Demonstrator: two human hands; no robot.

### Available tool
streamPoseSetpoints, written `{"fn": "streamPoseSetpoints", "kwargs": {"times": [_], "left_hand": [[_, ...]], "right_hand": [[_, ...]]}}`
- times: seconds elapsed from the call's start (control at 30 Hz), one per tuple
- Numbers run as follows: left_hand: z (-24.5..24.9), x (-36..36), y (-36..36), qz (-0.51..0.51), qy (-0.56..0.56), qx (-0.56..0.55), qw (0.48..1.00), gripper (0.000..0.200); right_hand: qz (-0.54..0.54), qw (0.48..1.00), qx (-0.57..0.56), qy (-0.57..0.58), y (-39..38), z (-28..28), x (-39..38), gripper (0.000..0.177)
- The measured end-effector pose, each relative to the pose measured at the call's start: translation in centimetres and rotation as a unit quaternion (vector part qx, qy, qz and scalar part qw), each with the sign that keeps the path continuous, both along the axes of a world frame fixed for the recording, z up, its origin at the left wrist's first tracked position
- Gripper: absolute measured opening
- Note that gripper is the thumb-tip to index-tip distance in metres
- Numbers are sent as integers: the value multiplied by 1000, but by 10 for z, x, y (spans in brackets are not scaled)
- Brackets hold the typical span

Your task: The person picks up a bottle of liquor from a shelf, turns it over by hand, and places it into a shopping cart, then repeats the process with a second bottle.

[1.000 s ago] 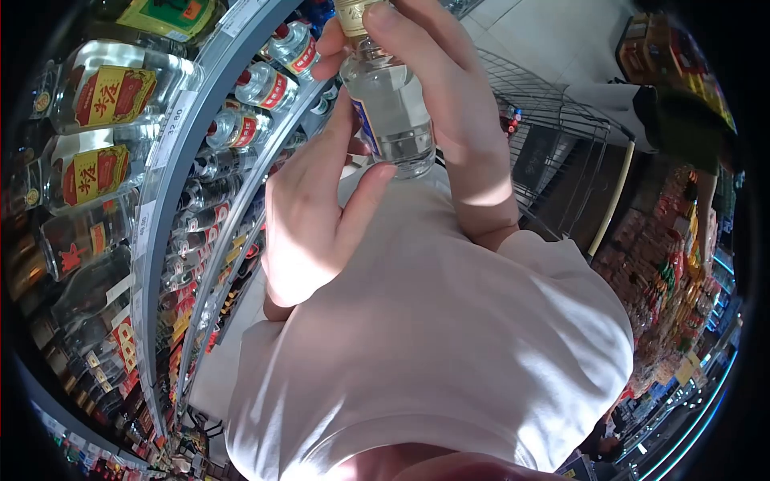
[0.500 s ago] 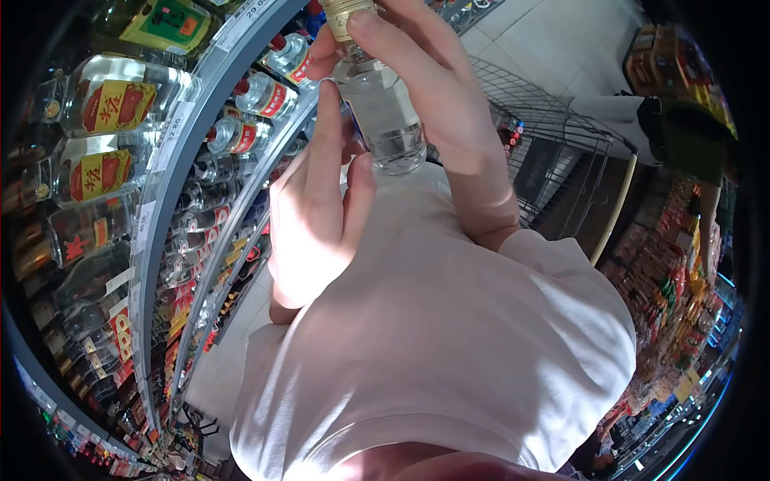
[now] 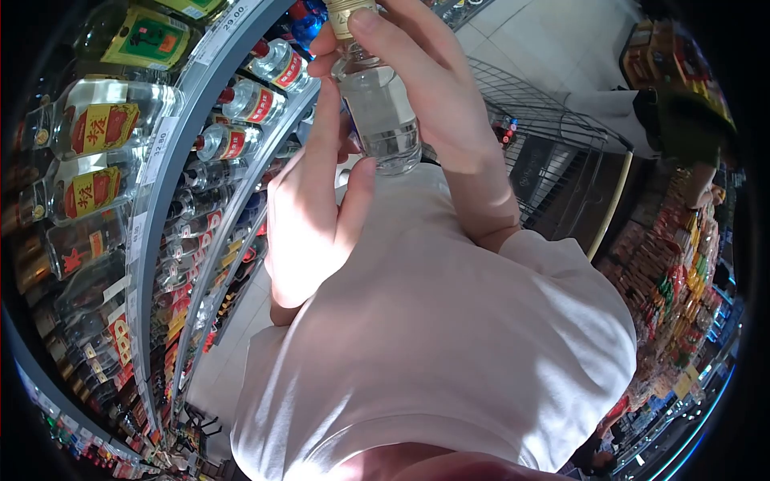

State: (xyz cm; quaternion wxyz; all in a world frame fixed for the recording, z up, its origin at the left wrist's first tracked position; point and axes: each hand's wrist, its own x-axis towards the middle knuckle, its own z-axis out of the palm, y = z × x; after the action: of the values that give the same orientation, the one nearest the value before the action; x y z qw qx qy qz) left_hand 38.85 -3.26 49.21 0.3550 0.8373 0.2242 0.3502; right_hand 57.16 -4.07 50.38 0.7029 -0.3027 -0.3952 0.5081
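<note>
Slippage is the main risk we see here. The right hand [image 3: 437, 96] is closed around the neck and shoulder of the clear bottle [image 3: 378, 120], which is held at chest height beside the shelf [image 3: 172, 152]. The left hand [image 3: 309, 220], half curled, pinches its lower side between thumb and forefinger. Smooth glass could slide from this light support and break on the floor [image 3: 545, 32]. The cap [image 3: 345, 12] is cropped, so we cannot tell whether it is sealed.

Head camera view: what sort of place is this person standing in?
Most likely a supermarket drinks aisle: grey shelves with white price tags, rows of clear glass bottles with red and yellow labels, and a metal wire shopping trolley on the pale tiled floor.
</note>
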Motion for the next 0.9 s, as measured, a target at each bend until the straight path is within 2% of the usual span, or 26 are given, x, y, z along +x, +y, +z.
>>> {"fn": "streamPoseSetpoints", "kwargs": {"times": [0.13,0.2,0.43,0.5,0.6,0.9], "left_hand": [[-1,7,0,1,15,-9,1000,65],[-2,11,-1,4,17,-10,1000,64],[-7,29,-3,11,27,-6,1000,63],[-7,33,-3,15,37,4,999,63],[-8,36,-1,18,50,15,998,64],[-5,45,-2,16,54,-11,998,67]], "right_hand": [[-31,998,-59,-1,-8,12,3,42],[-9,1000,13,-21,-2,-6,12,41],[-15,999,0,-31,-7,-5,25,42],[-40,998,-39,-21,-12,7,24,42],[-14,1000,19,3,-3,-15,35,42],[-3,999,39,23,0,-18,44,42]]}}
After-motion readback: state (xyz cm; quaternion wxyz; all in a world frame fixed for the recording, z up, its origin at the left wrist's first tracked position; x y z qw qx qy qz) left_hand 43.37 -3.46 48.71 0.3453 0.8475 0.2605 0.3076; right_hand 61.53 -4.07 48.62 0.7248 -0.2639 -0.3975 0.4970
